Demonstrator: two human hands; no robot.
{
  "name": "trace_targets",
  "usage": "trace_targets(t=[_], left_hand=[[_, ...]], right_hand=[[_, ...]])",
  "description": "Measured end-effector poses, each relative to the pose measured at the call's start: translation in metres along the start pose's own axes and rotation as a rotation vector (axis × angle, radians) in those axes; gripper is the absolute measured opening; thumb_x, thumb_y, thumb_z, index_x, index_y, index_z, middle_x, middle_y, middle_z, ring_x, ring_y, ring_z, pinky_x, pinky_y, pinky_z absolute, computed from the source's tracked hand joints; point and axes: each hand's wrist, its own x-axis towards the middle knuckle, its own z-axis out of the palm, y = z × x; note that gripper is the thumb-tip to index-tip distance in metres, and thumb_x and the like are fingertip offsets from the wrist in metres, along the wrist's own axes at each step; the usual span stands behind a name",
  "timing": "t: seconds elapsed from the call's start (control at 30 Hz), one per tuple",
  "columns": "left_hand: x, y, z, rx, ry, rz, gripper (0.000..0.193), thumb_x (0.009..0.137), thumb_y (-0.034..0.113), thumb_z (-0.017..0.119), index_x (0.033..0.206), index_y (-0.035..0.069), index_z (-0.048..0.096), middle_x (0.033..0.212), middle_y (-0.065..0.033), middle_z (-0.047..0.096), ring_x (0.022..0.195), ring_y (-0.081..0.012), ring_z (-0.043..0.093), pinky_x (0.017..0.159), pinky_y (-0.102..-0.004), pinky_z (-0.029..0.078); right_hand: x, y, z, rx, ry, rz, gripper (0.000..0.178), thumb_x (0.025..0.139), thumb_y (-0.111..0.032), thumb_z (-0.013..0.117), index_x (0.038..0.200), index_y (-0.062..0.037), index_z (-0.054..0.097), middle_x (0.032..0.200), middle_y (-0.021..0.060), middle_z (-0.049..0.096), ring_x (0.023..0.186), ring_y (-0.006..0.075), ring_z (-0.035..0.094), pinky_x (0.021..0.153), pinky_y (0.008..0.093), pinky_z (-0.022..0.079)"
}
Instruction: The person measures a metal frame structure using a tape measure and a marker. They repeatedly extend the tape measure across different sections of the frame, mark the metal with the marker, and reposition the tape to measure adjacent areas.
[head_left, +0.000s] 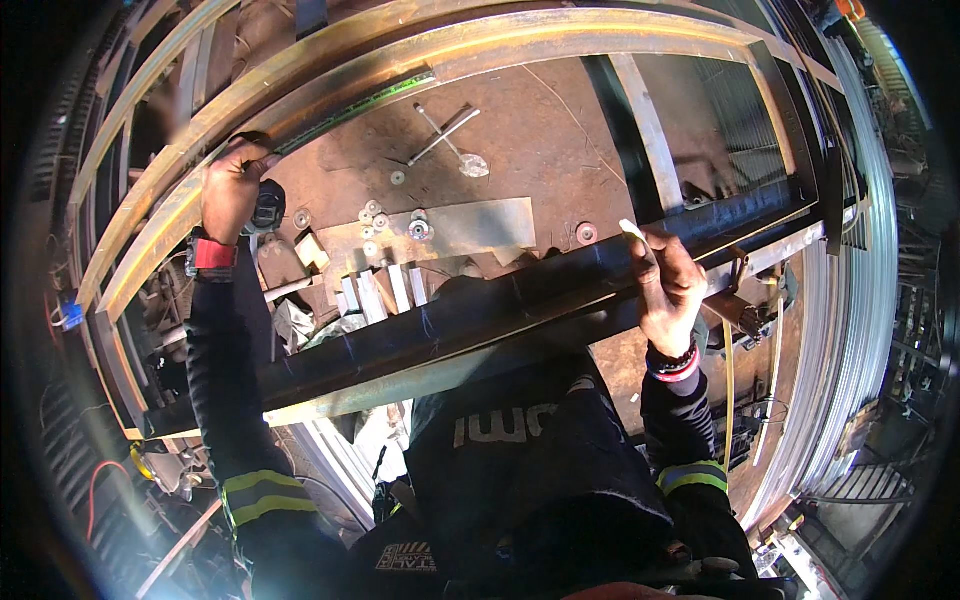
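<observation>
My left hand (230, 190) is closed at the far left beam, its fingers at the near end of a long narrow green strip (360, 102). That strip lies along the inner side of the rusty steel beam (560, 38). My right hand (668, 290) pinches a short white piece of chalk (632, 231) between thumb and fingers. It is over the dark steel bar (480, 305), which crosses the frame in front of me and bears several thin pale marks. Just below my left hand sits a dark round object (268, 206), its kind unclear.
On the brown floor inside the frame lie a cross-shaped wheel wrench (441, 138), several discs (587, 233), a flat metal plate (480, 226) and short metal offcuts (398, 288). Long bright metal lengths (868, 300) are stacked at the right. An orange-red cable (93, 495) curves at the lower left.
</observation>
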Motion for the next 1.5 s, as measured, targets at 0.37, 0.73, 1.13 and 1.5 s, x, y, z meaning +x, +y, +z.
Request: trace_targets(t=[0.37,0.73,1.13,1.5], left_hand=[[0.001,0.024,-0.005,0.053,0.016,-0.049,0.007,0.083,0.009,0.073,0.087,0.004,0.071,0.084,-0.0128,0.068,0.073,-0.0272,0.067,0.068,-0.0350,0.050],[0.004,0.026,-0.004,0.139,0.008,-0.086,0.010,0.084,0.016,0.075,0.089,0.008,0.073,0.085,-0.0114,0.071,0.074,-0.0301,0.068,0.067,-0.0372,0.050],[0.002,0.024,0.001,0.058,0.140,0.066,0.008,0.079,0.010,0.075,0.084,0.007,0.071,0.082,-0.0148,0.067,0.076,-0.0368,0.066,0.065,-0.0418,0.051],[0.001,0.020,-0.001,0.027,0.139,0.076,0.009,0.077,0.008,0.076,0.082,0.004,0.070,0.083,-0.0149,0.067,0.076,-0.0368,0.065,0.067,-0.0422,0.049]], right_hand=[[0.000,-0.003,-0.004,0.040,-0.018,0.030,0.014,0.095,-0.002,0.062,0.107,0.0035,0.068,0.088,0.0034,0.069,0.073,0.0048,0.055,0.067,0.0207,0.046],[0.062,-0.060,0.061,-0.090,-0.367,-0.015,0.009,0.097,-0.005,0.057,0.105,-0.0010,0.062,0.078,-0.0030,0.057,0.067,0.0048,0.048,0.058,0.0222,0.039],[0.145,-0.025,0.233,-0.385,-0.353,-0.268,0.024,0.086,-0.020,0.060,0.097,-0.0003,0.067,0.087,0.0259,0.068,0.084,0.0438,0.067,0.079,0.0505,0.053],[0.150,-0.016,0.249,-0.391,-0.318,-0.296,0.020,0.086,-0.021,0.061,0.087,-0.0012,0.064,0.080,0.0235,0.067,0.077,0.0437,0.065,0.074,0.0511,0.052]])
